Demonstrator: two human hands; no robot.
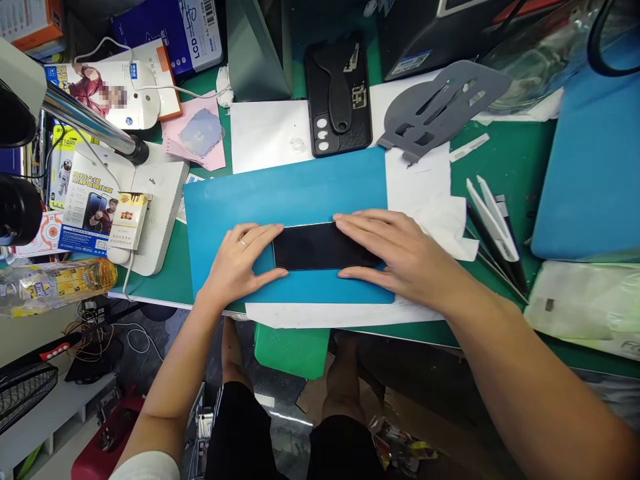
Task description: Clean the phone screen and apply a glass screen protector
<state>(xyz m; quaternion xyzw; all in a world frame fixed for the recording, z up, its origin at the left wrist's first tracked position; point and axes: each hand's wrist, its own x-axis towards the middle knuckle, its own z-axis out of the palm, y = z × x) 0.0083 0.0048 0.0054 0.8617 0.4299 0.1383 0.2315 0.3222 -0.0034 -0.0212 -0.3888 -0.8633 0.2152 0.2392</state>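
A black phone (313, 245) lies screen-up on a blue mat (285, 193) at the near edge of the green workbench. My left hand (240, 260) grips the phone's left end, fingers above it and thumb below, a ring on one finger. My right hand (395, 253) covers the phone's right end, fingers stretched along its top edge and thumb along its bottom edge. Both hands hold the phone flat against the mat.
Behind the mat lie white paper (265, 133), a black phone case (339, 93) and a grey plastic stand (440, 107). Tweezers and white pry tools (493, 220) sit at the right. A microscope base (160, 200), boxes and a bottle (55, 283) crowd the left.
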